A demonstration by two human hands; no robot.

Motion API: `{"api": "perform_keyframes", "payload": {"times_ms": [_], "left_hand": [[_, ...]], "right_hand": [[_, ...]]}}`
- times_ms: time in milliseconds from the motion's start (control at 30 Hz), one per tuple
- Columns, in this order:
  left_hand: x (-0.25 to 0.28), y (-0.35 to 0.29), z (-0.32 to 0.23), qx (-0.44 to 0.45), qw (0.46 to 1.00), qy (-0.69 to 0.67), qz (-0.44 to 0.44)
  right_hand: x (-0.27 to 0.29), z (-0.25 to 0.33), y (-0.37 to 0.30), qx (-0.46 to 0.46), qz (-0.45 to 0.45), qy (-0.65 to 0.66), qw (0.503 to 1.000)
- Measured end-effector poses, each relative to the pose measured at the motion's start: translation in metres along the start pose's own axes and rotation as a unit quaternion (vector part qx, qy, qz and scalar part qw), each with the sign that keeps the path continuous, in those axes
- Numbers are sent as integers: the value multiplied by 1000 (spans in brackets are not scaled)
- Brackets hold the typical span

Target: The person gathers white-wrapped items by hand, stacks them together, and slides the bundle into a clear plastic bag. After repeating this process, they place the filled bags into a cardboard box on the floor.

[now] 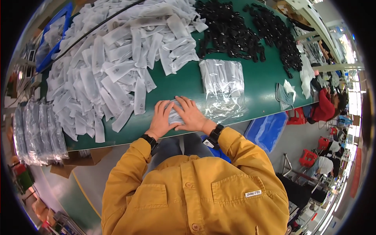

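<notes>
At the near edge of the green table, my left hand (158,120) and my right hand (191,116) come together around a small bundle of frosted plastic pouches (176,116). My thumbs meet on its near side, and the fingers of both hands press along its sides and top. Much of the bundle is covered by my hands. Just right of them lies a clear plastic bag (223,80) with a row of frosted pouches inside; its loose end spreads toward me. Beyond my left hand, a large heap of frosted pouches (113,72) covers the table.
Black coiled cables (231,37) are piled at the far right. Filled clear bags (39,131) stand in a row at the left edge. A blue bin (55,35) sits far left, a grey-green cloth (284,96) right. A person in red (324,105) sits beyond.
</notes>
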State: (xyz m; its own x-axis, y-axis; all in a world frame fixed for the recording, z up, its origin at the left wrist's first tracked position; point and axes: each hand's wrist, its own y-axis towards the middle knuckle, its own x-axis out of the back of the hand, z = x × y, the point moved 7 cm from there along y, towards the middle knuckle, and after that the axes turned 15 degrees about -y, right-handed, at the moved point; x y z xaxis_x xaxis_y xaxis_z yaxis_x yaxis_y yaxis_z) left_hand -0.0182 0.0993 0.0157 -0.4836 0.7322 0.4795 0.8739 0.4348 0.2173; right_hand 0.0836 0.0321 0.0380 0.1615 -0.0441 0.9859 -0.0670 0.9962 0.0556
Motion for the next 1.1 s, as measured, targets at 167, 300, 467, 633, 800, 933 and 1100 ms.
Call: {"api": "perform_keyframes", "payload": {"times_ms": [167, 300, 467, 633, 800, 933, 1100], "left_hand": [[-8, -4, 4, 5, 999, 33, -18], [-3, -3, 8, -25, 998, 49, -33], [-7, 9, -2, -20, 996, -69, -57], [-14, 29, -66, -38, 987, -107, -115], [-80, 70, -146, -148, 988, 0, -41], [-137, 94, -124, -140, 985, 14, 103], [-125, 110, -153, -191, 973, -73, 105]], "right_hand": [[-14, 2, -7, 7, -45, 4, 999], [-16, 7, -6, -15, -53, 53, 997], [-5, 1, -30, -86, -45, 125, 987], [89, -23, -131, -161, -15, 175, 971], [125, -66, -244, -392, -55, 81, 915], [98, -80, -254, -510, -39, 7, 860], [53, -103, -197, -527, -64, 149, 834]]}}
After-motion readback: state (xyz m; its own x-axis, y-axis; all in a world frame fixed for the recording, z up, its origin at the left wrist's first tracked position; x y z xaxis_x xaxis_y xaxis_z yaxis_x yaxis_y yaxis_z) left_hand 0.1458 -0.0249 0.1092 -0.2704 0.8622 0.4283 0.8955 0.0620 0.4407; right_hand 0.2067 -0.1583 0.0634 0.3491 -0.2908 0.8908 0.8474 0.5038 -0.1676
